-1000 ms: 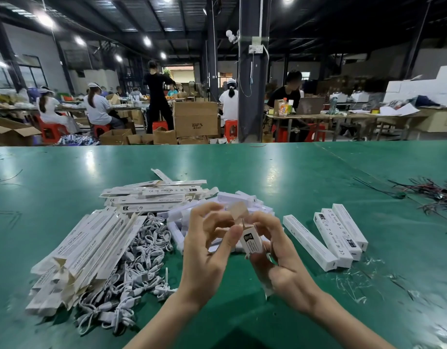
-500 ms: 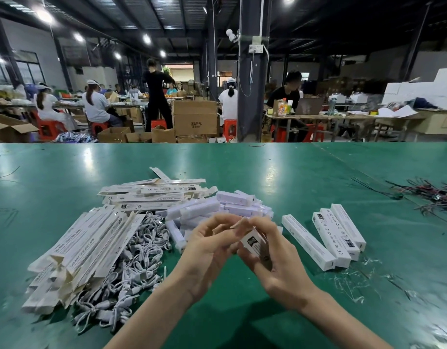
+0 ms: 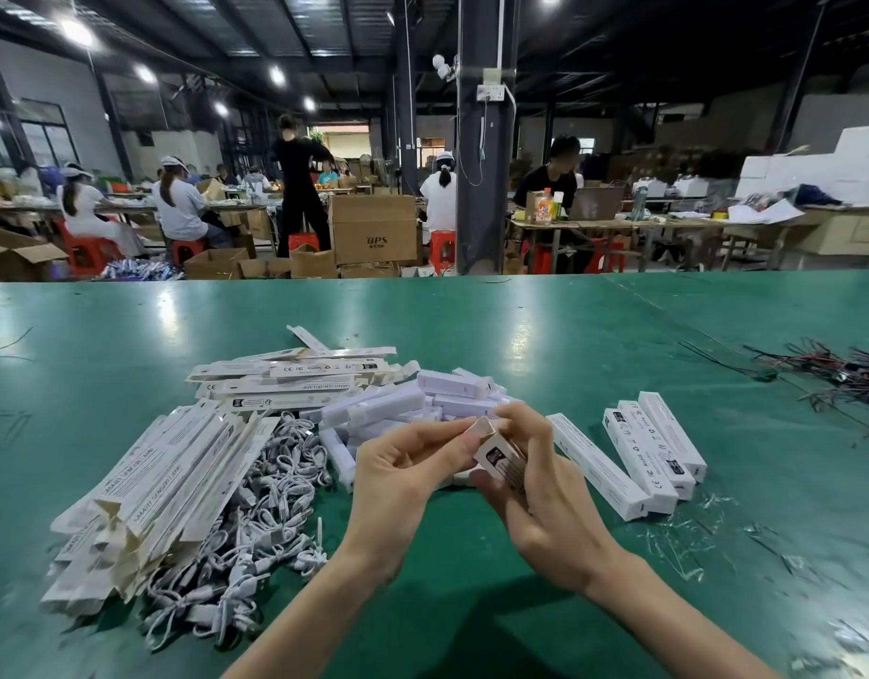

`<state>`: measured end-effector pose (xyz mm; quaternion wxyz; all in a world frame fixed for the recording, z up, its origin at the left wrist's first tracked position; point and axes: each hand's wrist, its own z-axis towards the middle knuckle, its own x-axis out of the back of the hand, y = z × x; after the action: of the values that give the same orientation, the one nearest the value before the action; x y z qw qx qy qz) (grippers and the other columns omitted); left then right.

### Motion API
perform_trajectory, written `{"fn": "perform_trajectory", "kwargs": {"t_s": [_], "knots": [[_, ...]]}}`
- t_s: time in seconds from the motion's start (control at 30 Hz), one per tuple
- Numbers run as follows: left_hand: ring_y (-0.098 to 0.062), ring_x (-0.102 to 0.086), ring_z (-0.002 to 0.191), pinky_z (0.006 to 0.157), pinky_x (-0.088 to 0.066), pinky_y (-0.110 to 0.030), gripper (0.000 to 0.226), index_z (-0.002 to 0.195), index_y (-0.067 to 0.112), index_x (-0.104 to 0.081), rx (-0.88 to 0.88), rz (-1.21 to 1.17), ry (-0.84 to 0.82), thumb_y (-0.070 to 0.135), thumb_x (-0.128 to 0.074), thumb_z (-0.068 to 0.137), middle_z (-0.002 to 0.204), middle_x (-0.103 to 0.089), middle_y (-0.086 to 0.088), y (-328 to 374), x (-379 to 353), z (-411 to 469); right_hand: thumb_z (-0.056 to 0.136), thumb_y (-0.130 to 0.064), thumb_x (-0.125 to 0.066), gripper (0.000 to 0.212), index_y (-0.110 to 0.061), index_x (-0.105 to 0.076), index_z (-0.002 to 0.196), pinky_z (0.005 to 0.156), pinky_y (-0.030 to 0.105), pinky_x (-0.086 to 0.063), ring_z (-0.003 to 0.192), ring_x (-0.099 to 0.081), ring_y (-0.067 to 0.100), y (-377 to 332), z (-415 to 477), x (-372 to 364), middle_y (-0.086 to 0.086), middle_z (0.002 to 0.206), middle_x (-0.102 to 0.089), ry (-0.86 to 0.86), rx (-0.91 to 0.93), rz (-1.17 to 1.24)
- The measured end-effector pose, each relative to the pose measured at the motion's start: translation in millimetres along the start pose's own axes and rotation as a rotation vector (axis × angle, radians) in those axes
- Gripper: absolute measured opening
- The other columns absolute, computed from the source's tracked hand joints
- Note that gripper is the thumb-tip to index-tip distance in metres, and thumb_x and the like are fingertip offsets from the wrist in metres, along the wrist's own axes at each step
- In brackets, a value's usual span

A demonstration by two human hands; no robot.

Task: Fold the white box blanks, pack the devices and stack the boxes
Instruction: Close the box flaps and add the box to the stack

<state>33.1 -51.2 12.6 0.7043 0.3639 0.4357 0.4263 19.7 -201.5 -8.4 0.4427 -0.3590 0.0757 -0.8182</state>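
Both hands hold a long white box [image 3: 500, 458] end-on above the green table [image 3: 520, 335]. My right hand [image 3: 545, 502] grips the box body from below. My left hand [image 3: 403, 475] pinches the end flap [image 3: 482, 427] with thumb and fingertips, pressing it against the box end. Flat white box blanks [image 3: 163, 487] lie in a heap at the left, more blanks [image 3: 300, 379] behind them. White devices [image 3: 422, 399] are piled beyond my hands. Three packed boxes [image 3: 638, 448] lie side by side at the right.
A tangle of white coiled cables [image 3: 256, 526] lies between the blanks and my left arm. Red and black wires [image 3: 834, 370] sprawl at the far right. Scraps of clear plastic [image 3: 687, 536] litter the table near the packed boxes. Other workers sit at tables beyond.
The open end flap that stood up a second ago has been folded down onto the box end. Both hands have lowered and drawn closer together.
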Motion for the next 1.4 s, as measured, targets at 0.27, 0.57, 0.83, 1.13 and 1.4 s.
{"fn": "perform_trajectory", "kwargs": {"t_s": [0.27,0.57,0.83,1.13,1.4], "knots": [[-0.018,-0.073,0.077,0.068,-0.056,-0.021,0.013,0.084,0.014,-0.080,-0.078,0.026,0.045,0.013,-0.072,0.074,0.085,-0.076,-0.010,-9.4,-1.4,-1.8,0.089,-0.028,-0.055,0.043,-0.030,-0.030,0.124,0.057,0.032,-0.044,0.069,-0.056,0.016,-1.7,-0.1,0.4,-0.011,0.092,-0.062,-0.029,-0.001,-0.111],[-0.017,-0.072,0.076,0.068,-0.057,-0.023,0.010,0.082,0.008,-0.078,-0.154,0.053,0.064,0.011,-0.071,0.076,0.083,-0.075,-0.011,-13.8,-0.9,-2.7,0.091,-0.030,-0.054,0.043,-0.026,-0.032,0.128,0.059,0.043,-0.050,0.074,-0.060,0.027,-4.2,0.8,-0.1,0.000,0.100,-0.067,-0.041,-0.002,-0.152],[-0.012,-0.070,0.092,0.076,-0.056,-0.023,0.013,0.092,0.017,-0.072,-0.411,0.408,0.001,0.026,-0.067,0.084,0.103,-0.073,0.003,-27.0,4.0,-8.8,0.088,-0.020,-0.055,0.045,-0.003,-0.048,0.129,0.053,0.039,-0.052,0.076,-0.064,0.031,-7.3,3.1,4.2,0.008,0.101,-0.068,-0.108,0.031,-0.294],[-0.004,-0.066,0.096,0.076,-0.055,-0.020,0.012,0.098,0.020,-0.063,-0.594,0.613,-0.037,0.011,-0.065,0.089,0.109,-0.066,0.005,-43.9,9.0,-6.9,0.085,-0.018,-0.053,0.052,-0.004,-0.048,0.134,0.058,0.040,-0.054,0.092,-0.065,0.028,1.7,0.7,3.4,0.006,0.113,-0.066,-0.196,0.067,-0.341],[-0.028,-0.070,0.082,0.074,-0.060,-0.034,0.007,0.093,0.010,-0.067,-0.144,0.214,0.287,0.008,-0.062,0.090,0.086,-0.072,-0.005,-39.7,16.3,5.2,0.090,-0.041,-0.042,0.052,-0.008,-0.056,0.128,0.081,0.043,-0.041,0.092,-0.062,0.025,15.1,2.5,-4.6,0.004,0.107,-0.065,-0.084,0.012,-0.715]]}}
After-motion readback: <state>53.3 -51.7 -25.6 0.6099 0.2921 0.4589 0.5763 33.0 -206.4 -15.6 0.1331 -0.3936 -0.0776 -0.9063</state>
